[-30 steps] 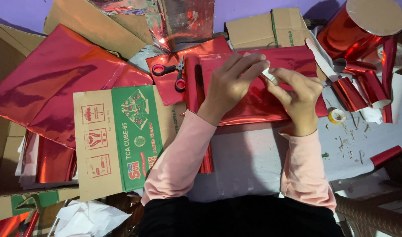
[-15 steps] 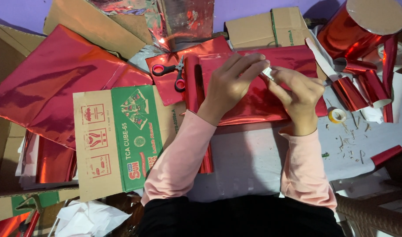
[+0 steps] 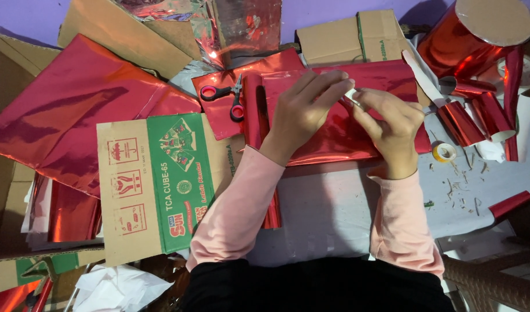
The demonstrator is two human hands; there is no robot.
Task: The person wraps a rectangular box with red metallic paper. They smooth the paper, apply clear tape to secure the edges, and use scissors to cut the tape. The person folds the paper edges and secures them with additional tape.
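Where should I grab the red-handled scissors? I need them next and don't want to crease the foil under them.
Take the scissors by the two red loops, coming from above. They lie flat and closed on the red foil sheet, with the loops apart at its left and lower side and the blades pointing up-right.

Glossy red foil sheet (image 3: pixel 340 124) under both hands: mirror-like, smooth, faint creases, bright glare streaks. Small white paper strip (image 3: pixel 350 96) pinched between left hand (image 3: pixel 302 115) and right hand (image 3: pixel 392 127): matt. Large red foil sheet (image 3: pixel 74 110) at far left: same metallic sheen, softly wrinkled. Flattened brown cardboard box with green printed panel (image 3: pixel 155 185): matt, fibrous, print slightly satin. Red-handled scissors (image 3: pixel 224 95): shiny plastic grips, dull metal blades. Foil-wrapped red cylinder with cardboard end (image 3: pixel 473 34): glossy wall, matt cap. Pale grey worktop (image 3: pixel 334 208): matt, scuffed. Pink sleeves (image 3: pixel 401 225): soft knit cloth, matt.
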